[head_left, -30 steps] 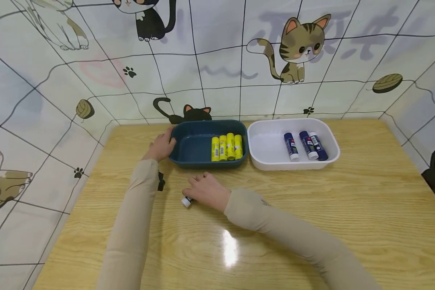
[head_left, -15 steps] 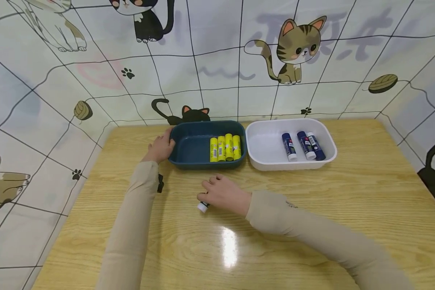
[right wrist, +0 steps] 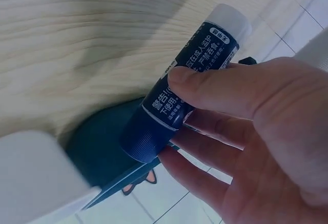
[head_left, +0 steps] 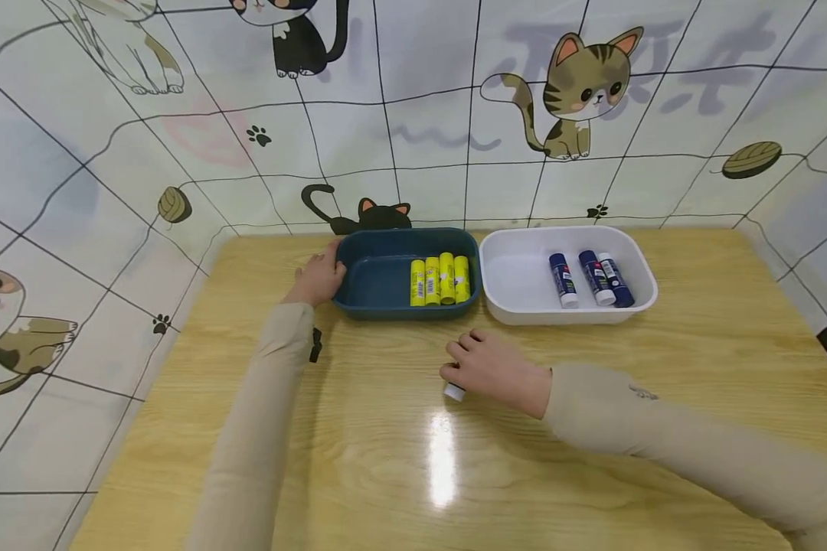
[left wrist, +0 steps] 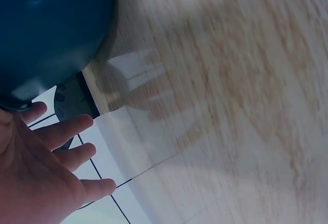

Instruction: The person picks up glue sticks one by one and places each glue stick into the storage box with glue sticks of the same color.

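Note:
My right hand (head_left: 496,369) pinches a navy glue stick (right wrist: 177,88) between thumb and fingers, low over the table in front of the two basins. The glue stick's white end (head_left: 454,392) pokes out under the hand in the head view; most of it is hidden there. At the left end of the teal basin (head_left: 358,312) my left hand (head_left: 317,277) rests against the rim. In the left wrist view its fingers (left wrist: 77,155) stretch out loosely beside the basin. Several yellow glue sticks (head_left: 439,281) lie side by side in the teal basin's right half.
A white basin (head_left: 517,268) stands right of the teal one, with three navy-and-white glue sticks (head_left: 596,278) at its right side. The wooden table (head_left: 358,459) meets a cat-patterned wall covering (head_left: 427,138) behind the basins. A black strap piece (head_left: 315,346) shows at my left wrist.
My right hand has moved right across the table with the glue stick in it. The left hand has stayed at the teal basin's rim. The head view has shifted slightly.

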The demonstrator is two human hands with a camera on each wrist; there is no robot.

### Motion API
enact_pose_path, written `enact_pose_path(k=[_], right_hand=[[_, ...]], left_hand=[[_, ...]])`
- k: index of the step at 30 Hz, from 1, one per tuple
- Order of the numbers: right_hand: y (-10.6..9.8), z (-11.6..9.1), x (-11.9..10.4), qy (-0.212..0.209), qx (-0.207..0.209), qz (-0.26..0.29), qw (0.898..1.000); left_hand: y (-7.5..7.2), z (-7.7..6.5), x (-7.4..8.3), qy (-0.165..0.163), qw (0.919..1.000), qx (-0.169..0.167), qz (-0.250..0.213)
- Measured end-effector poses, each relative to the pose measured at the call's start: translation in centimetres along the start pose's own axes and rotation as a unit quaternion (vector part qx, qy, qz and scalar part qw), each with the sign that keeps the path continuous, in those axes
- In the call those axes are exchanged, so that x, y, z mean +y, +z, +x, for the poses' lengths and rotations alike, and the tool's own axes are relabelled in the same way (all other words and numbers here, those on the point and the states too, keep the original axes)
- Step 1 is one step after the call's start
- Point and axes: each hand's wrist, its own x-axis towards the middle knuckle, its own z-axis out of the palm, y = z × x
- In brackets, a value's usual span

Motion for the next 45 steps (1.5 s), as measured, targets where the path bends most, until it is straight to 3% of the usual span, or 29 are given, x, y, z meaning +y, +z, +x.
enact_pose_path(k=[5,11,16,22,28,32,38,45], right_hand=[[0.3,-2.2,1.3,0.008,0.028,-0.019,0.999],[-0.6,-4.8,3.8,0.015,0.033,-0.015,0.999],[-0.1,-6.4,6.9,-0.02,0.071,-0.04,0.996],[1.1,-7.4,10.2,-0.053,0.074,-0.076,0.993],[2.0,-8.1,12.9,-0.066,0.087,-0.075,0.991],[2.4,-8.2,14.8,-0.073,0.059,-0.072,0.993],[2.8,-8.1,17.0,-0.066,-0.018,-0.05,0.996],[4.8,-8.4,18.4,-0.077,-0.076,-0.055,0.993]], left_hand=[[-0.1,0.1,0.3,-0.003,0.9999,0.01,-0.001],[-0.3,0.0,0.6,0.001,1.0,-0.006,-0.007],[-0.1,-0.1,0.8,-0.002,0.9999,-0.008,-0.007],[0.1,0.1,0.6,-0.002,1.0,-0.004,-0.004],[0.3,0.4,0.3,0.001,1.0,0.0,-0.004],[0.3,0.3,0.2,0.003,1.0,0.004,-0.007],[0.1,0.3,0.3,0.002,1.0,0.001,-0.008],[0.2,0.5,0.2,-0.001,0.9999,-0.004,-0.009]])
